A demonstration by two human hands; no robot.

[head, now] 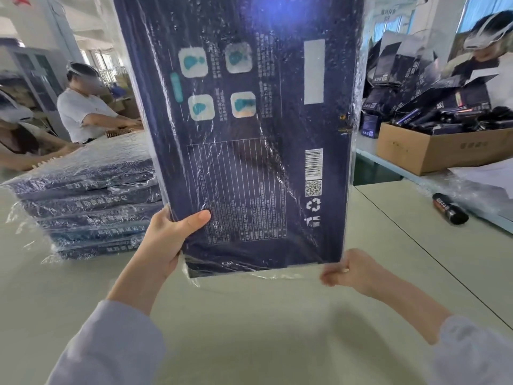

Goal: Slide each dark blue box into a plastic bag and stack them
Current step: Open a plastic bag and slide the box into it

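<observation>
Box: A broad, flat dark blue cardboard box point(241, 134), printed back panel toward the camera, is held upright in the air above the table. It sits inside a crinkled clear plastic bag point(249, 275), whose open mouth hangs loose below the box's lower edge.
Left hand: The left hand point(169, 243) clamps the lower left edge, thumb laid on the printed face and fingers behind.
Right hand: The right hand point(347, 269), blurred, pinches the film at the lower right corner, well apart from the other hand.
Handling: The box looks rigid and light for its span. The film looks slick, so edges and corners offer the surest hold. With the mouth underneath, the box may slip out.
Stack: A pile of bagged boxes point(91, 209) lies flat at left, the likely place to set this one down.
Surface: A smooth, matte, pale grey-green table point(249, 329).
Room: A busy workshop. A worker in a white shirt point(83, 112) stands at the far left. At right are a brown cardboard carton point(433, 154) of dark goods and a black cylinder point(451, 209) lying on its side.
</observation>
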